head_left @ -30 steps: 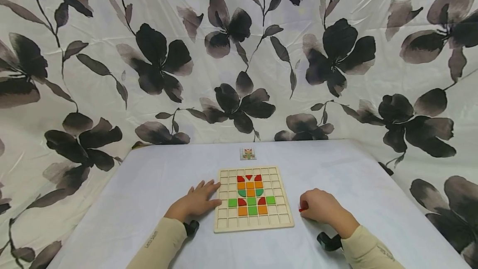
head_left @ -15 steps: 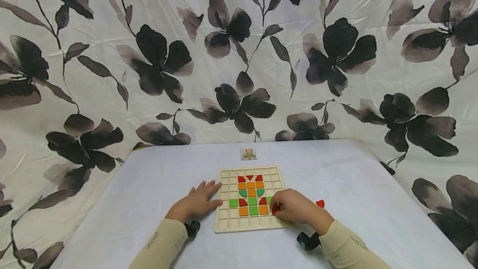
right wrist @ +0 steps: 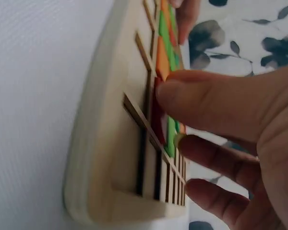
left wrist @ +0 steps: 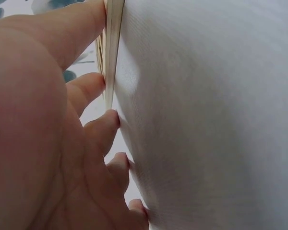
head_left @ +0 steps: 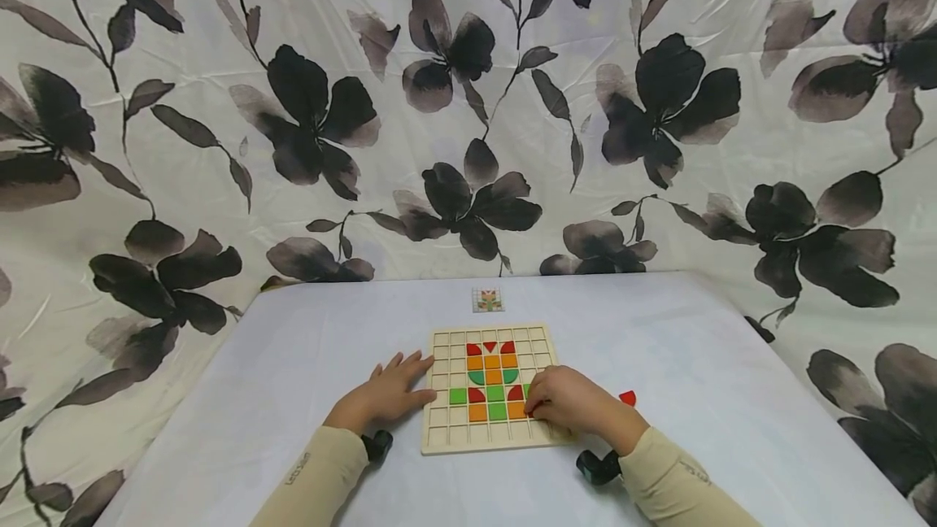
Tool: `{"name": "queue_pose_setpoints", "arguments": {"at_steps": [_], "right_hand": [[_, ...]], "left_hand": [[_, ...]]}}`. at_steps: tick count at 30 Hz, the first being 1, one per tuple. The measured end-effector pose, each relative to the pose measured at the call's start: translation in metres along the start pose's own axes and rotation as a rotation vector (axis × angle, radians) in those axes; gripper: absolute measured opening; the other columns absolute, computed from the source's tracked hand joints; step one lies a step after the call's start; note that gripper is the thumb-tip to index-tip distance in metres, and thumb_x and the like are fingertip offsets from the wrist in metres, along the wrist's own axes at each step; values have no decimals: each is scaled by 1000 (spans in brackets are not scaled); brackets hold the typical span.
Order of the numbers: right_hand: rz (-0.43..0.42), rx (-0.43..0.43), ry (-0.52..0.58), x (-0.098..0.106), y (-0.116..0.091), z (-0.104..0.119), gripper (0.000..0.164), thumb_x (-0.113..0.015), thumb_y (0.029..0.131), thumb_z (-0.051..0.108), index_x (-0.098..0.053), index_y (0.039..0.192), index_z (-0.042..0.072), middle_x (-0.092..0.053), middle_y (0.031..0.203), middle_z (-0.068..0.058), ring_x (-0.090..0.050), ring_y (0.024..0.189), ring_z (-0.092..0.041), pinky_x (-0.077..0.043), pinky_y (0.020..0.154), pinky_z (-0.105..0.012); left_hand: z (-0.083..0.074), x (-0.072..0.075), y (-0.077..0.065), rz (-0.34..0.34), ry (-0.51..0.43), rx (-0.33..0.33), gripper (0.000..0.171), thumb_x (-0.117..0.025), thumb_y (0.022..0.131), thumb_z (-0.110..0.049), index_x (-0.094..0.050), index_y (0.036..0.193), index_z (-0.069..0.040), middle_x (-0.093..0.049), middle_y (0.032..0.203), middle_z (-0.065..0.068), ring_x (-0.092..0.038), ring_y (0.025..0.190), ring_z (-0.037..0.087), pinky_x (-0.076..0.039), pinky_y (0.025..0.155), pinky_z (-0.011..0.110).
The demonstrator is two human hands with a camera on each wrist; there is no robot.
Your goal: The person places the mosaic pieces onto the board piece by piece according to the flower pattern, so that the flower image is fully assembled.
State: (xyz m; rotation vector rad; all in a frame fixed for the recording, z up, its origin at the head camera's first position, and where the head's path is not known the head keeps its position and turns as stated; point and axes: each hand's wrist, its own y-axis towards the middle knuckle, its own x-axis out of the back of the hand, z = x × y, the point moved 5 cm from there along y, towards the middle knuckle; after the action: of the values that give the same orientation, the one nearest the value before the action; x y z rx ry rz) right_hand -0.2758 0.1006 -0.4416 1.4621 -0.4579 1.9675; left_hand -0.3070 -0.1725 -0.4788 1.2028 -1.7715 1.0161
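Observation:
A wooden grid board (head_left: 498, 434) lies on the table, with flat red, orange and green pieces set in its middle cells. My left hand (head_left: 384, 397) rests at the board's left edge, fingers spread, its thumb and a fingertip against the rim. Over the board's right part, my right hand (head_left: 571, 401) has its thumb and fingertips on a red piece (right wrist: 158, 115). That piece lies in a cell beside an orange square (right wrist: 162, 58), its outline partly covered by the thumb. A second red piece (head_left: 627, 398), with one curved side, lies on the table right of the board.
Behind the board lies a small pattern card (head_left: 488, 300) showing a coloured figure on a grid. A white cloth (head_left: 293, 332) covers the table, and a floral curtain (head_left: 468, 120) hangs behind it. Each wrist wears a black camera.
My right hand has carried a red piece from the table leftward onto the board, then shifted slightly to set it in a cell. The left hand stays in place.

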Motion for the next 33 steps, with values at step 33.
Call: {"name": "queue_pose_setpoints", "arguments": {"at_steps": [33], "right_hand": [[-100, -445, 206, 34, -51, -58, 17, -73, 82, 5, -59, 86, 15, -56, 74, 4, -52, 68, -11, -42, 58, -24]], "left_hand": [[0, 0, -2, 13, -2, -7, 70, -59, 91, -53, -38, 150, -22, -28, 160, 9, -15, 149, 39, -9, 117, 65]]}}
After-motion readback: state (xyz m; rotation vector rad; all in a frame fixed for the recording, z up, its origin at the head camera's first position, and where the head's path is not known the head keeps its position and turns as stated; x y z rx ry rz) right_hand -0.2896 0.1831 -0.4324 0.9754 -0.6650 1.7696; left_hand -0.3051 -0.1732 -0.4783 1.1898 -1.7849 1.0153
